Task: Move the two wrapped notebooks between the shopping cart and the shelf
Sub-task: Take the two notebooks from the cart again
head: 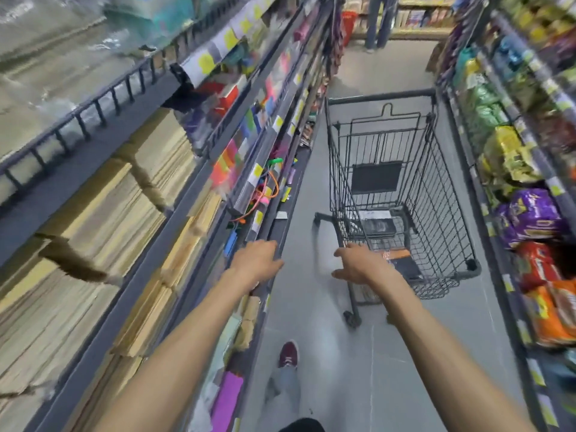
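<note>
Between shelf (174,213) and snack bags (530,213) stands the shopping cart (442,194).

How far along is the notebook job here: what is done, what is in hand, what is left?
Done, it seems: a dark wrapped notebook and an orange-and-black wrapped notebook lie in the shopping cart. In hand: nothing; the right hand reaches open towards the cart, the left hand is at the shelf edge. Left: if they belong on the shelf, both moves remain.

Blk wire-metal shopping cart (380,96) looking matt; smooth grey floor (436,353) giving slight sheen; purple plastic snack bags (533,213) shining, glossy.
</note>
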The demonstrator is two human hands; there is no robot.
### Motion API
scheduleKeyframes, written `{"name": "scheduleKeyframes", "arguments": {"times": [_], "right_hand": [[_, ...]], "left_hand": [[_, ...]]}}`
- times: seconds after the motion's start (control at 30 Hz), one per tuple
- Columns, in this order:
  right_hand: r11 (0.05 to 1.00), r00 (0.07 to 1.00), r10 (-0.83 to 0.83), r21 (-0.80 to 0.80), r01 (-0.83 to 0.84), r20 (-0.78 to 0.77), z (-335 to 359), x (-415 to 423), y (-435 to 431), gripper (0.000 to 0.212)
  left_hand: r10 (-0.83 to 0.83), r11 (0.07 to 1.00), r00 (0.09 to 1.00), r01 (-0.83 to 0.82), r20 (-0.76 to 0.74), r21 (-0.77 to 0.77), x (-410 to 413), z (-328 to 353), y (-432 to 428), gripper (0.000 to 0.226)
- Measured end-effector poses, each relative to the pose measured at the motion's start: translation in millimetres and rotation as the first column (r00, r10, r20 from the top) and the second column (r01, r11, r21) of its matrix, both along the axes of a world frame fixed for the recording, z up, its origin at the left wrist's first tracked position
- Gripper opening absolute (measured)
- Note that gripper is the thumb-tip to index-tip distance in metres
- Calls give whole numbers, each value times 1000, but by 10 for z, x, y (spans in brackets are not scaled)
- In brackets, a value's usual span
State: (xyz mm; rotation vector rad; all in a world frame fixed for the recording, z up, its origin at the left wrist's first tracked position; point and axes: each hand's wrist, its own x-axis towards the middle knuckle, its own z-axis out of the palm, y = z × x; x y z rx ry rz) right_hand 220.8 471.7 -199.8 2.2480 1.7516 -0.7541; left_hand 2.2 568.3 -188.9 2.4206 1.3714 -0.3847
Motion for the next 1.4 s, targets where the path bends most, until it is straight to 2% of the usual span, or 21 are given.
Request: {"name": "scheduleKeyframes", "arguments": {"times": [0.27, 0.57, 0.7, 0.9, 1.0, 1.1, 1.23, 1.4], "right_hand": [[972, 973, -229, -53, 228, -24, -199, 856, 639, 57], [877, 877, -477, -88, 472, -51, -607, 1605, 946, 64], [766, 755, -643, -128, 630, -132, -774, 1869, 965, 58], [617, 601, -786, -239, 750, -144, -1264, 2321, 907, 58], [574, 565, -816, -291, 766, -121, -1466, 2574, 924, 57], [539, 532, -839, -303, 786, -115, -1625, 2768, 952, 46], [467, 464, -882, -310, 828, -88, -1930, 2898, 927, 46], [329, 313, -944, -363, 872, -105, -2092, 2940, 972, 51]], "left_hand": [[-215, 976, 977, 215, -8, -28, 1156, -181, 1149, 43], [-450, 890, 893, 447, -16, -90, 2450, -373, 1936, 38], [-539, 833, 842, 536, 22, -138, 2978, -612, 2185, 31], [-658, 743, 753, 649, -4, -165, 3818, -882, 2490, 26], [-664, 743, 745, 648, -61, -167, 4190, -1029, 2671, 24], [-647, 761, 754, 630, -113, -157, 4509, -1221, 2851, 29], [-677, 735, 705, 639, -209, -226, 4818, -1413, 2960, 34], [-714, 699, 631, 626, -303, -346, 5151, -1865, 3091, 37]]}}
